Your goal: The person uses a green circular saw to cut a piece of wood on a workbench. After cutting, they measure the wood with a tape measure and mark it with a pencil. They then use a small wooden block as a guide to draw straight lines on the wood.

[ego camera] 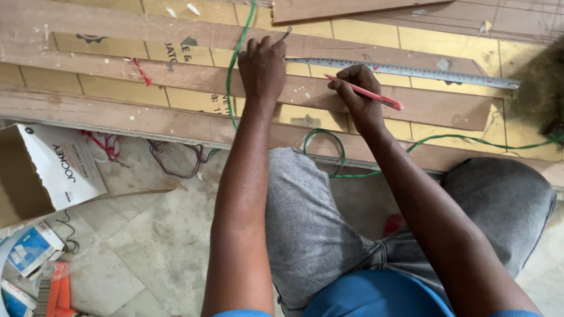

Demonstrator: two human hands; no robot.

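Observation:
My left hand [262,67] presses down on the left end of a long metal ruler [411,71] that lies across brown wooden strips [176,76] on a yellow board. My right hand [358,94] grips a pink pencil [367,93], its tip touching the wood just below the ruler's edge. A green wire [235,64] runs under my left hand and loops near my knees [320,147]. I crouch in grey shorts over the board's near edge.
An open cardboard box [29,182] with a white packet lies at the left on the stone floor. Small blue and orange packets [35,258] sit at the bottom left. Loose red and purple wires [170,158] trail beside the board's edge.

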